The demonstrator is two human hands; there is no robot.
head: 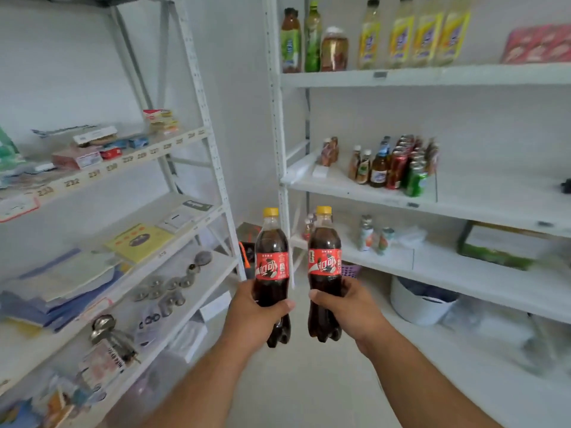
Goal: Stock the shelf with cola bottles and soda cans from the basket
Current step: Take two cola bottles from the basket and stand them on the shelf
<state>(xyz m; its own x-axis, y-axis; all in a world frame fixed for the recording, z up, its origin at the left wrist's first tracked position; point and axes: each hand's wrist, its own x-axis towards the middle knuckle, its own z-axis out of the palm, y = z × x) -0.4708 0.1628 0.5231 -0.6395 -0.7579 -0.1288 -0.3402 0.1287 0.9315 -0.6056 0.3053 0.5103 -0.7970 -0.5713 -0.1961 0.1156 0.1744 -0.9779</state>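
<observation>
I hold two cola bottles upright in front of me, each dark with a red label and a yellow cap. My left hand (251, 313) grips the left cola bottle (272, 257) around its lower half. My right hand (349, 307) grips the right cola bottle (324, 257) the same way. The white shelf (463, 202) on the right carries a cluster of red and green soda cans (408, 171) and small brown bottles (370, 168) on its middle level. A purple basket (350, 269) shows partly behind the right bottle, low by the shelf post.
The top right shelf holds tall tea and juice bottles (370, 35). A white rack (108, 230) on the left carries papers, boxes and metal hardware. A white tub (417, 304) sits under the right shelf. A dark bin (247, 248) stands in the far corner.
</observation>
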